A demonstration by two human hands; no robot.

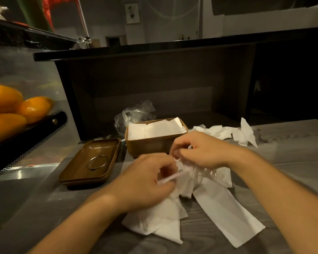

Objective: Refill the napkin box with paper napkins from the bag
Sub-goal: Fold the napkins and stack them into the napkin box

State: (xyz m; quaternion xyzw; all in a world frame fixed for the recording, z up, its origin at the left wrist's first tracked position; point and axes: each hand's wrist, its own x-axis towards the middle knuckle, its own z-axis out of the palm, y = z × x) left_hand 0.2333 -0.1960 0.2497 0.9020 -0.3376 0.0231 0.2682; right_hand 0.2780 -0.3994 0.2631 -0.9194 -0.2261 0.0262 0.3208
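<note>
here the left hand (145, 182) and right hand (200, 151) pinch crumpled white napkins (189, 176); brown napkin box (151, 145) brimful.

Napkins (226, 213) looking like matt white paper, soft and creased. Napkin box (154, 143) and lid (89, 162) showing smooth brown plastic (lid glossier, metal ring inset). Bag (134, 114) reading as crinkly clear plastic. Tabletop (292, 140) showing grey woodgrain.

A café or restaurant service counter: a raised dark bar ledge (173, 46) with a fruit tray (26, 136) left of it.
</note>
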